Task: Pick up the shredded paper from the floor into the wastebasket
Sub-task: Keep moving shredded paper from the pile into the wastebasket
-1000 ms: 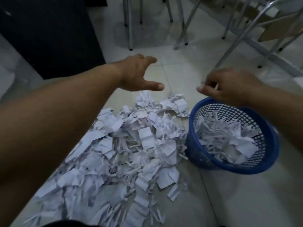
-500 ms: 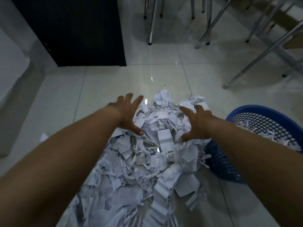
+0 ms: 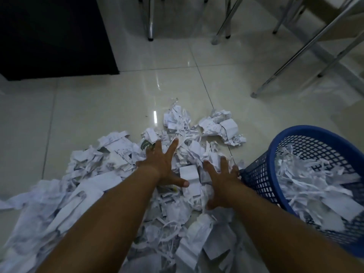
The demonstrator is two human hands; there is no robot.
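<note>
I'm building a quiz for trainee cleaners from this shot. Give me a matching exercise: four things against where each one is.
Things:
1. wastebasket
2. black cabinet
3. left hand
4. metal chair legs

Places:
A. far left
B. spread on the paper pile
C. right of the pile
D. far right

Pairs: 1-C, 2-A, 3-B, 4-D

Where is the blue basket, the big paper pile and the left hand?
blue basket (image 3: pixel 273 154): head view, on its blue rim at the near left side.
paper pile (image 3: pixel 92 186): head view, on a flat white sheet in the heap on the floor.
left hand (image 3: pixel 163 164): head view, on the back of the hand.
</note>
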